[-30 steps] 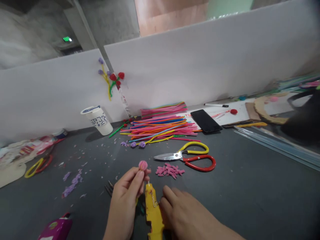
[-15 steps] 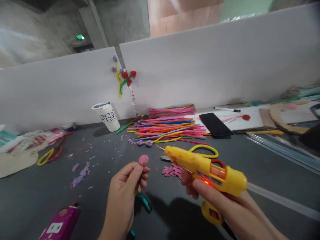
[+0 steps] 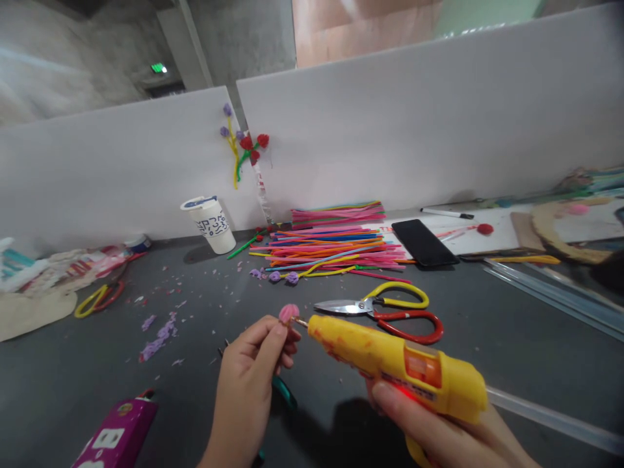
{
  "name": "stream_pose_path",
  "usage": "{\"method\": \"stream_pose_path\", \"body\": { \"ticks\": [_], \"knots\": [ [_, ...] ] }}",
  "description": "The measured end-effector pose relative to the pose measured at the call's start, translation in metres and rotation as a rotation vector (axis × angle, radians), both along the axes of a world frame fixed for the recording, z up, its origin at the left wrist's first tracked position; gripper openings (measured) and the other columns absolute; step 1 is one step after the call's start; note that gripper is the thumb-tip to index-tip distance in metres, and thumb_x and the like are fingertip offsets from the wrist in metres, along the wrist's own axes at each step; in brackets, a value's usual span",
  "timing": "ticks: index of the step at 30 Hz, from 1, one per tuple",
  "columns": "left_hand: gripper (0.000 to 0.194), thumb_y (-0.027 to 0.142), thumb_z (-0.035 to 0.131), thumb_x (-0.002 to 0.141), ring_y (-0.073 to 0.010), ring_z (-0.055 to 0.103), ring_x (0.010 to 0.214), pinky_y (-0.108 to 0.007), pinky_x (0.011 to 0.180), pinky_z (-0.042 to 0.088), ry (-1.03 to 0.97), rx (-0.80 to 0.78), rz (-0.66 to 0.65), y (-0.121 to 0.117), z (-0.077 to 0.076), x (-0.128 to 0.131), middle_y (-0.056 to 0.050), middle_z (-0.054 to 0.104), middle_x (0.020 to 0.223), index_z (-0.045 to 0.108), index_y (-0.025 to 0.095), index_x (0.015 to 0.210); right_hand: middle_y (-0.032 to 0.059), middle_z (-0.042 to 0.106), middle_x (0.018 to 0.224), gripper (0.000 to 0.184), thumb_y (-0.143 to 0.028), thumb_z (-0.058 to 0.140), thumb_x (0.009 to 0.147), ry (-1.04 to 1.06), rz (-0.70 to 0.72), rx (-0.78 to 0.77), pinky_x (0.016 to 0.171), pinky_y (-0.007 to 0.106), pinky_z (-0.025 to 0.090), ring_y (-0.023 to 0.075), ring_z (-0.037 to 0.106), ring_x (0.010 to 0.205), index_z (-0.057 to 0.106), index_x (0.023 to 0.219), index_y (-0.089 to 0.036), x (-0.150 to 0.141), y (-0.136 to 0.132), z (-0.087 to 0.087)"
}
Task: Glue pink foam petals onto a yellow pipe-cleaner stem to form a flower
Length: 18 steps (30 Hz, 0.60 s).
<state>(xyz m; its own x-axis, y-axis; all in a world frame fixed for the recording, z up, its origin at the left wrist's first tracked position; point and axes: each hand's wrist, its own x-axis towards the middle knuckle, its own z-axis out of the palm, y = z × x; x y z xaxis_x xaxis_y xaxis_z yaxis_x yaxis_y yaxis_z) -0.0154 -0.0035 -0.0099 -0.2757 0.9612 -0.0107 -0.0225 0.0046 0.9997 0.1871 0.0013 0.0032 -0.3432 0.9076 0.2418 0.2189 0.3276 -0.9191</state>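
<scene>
My left hand pinches a small pink pipe-cleaner bud between thumb and fingers, holding it upright above the dark table. My right hand grips a yellow hot glue gun with a red light lit on its side. The gun's metal nozzle touches the pink bud from the right. A clear glue stick sticks out of the gun's back end.
Yellow-and-red scissors lie just behind the gun. Beyond them are a heap of coloured pipe cleaners, a black phone and a paper cup. Purple scraps and a magenta box are at left.
My right hand picked the glue gun up from the table, swung it to the right, then brought its nozzle against the pink bud. My left hand has kept the bud nearly still.
</scene>
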Motion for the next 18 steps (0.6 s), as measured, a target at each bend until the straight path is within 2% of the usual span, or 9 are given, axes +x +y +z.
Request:
{"method": "stream_pose_path", "body": {
  "ticks": [2,6,9,18],
  "knots": [
    [0.023,0.036,0.063,0.083,-0.0098,0.05,0.057,-0.019,0.054,0.038,0.009,0.003,0.005,0.0001,-0.0003,0.0002,0.002,0.061,0.066,0.071,0.018,0.071,0.0046,0.073,0.1,0.028,-0.039,0.061,0.085,-0.004,-0.015,0.003,0.059,0.028,0.06,0.0223,0.07,0.073,0.067,0.111,-0.033,0.0002,0.0003,-0.0006],
    [0.025,0.037,0.062,0.084,-0.0103,0.05,0.058,-0.019,0.054,0.038,0.028,0.005,0.005,-0.0005,-0.0005,0.0008,0.002,0.062,0.067,0.07,0.018,0.069,0.0025,0.073,0.088,0.023,-0.035,0.058,0.086,0.006,0.018,0.017,0.064,0.028,0.06,0.0217,0.07,0.071,0.068,0.107,-0.034,-0.001,0.0018,0.0002],
    [0.025,0.037,0.062,0.083,-0.0105,0.05,0.058,-0.019,0.055,0.039,0.026,0.019,0.004,-0.0008,0.0008,0.0017,0.002,0.061,0.067,0.07,0.018,0.069,0.0031,0.073,0.088,0.022,-0.036,0.061,0.084,-0.01,-0.018,0.006,0.069,0.029,0.06,0.0237,0.07,0.077,0.069,0.104,-0.032,-0.0008,0.0016,-0.0007],
    [0.026,0.038,0.063,0.082,-0.0104,0.05,0.057,-0.019,0.053,0.039,0.032,0.014,0.021,0.0004,0.0025,0.0032,0.001,0.061,0.067,0.069,0.017,0.067,0.0002,0.073,0.078,0.014,-0.032,0.058,0.084,0.007,0.032,-0.009,0.066,0.027,0.059,0.0214,0.069,0.068,0.07,0.092,-0.031,-0.0066,0.0026,0.0089]
  ]
}}
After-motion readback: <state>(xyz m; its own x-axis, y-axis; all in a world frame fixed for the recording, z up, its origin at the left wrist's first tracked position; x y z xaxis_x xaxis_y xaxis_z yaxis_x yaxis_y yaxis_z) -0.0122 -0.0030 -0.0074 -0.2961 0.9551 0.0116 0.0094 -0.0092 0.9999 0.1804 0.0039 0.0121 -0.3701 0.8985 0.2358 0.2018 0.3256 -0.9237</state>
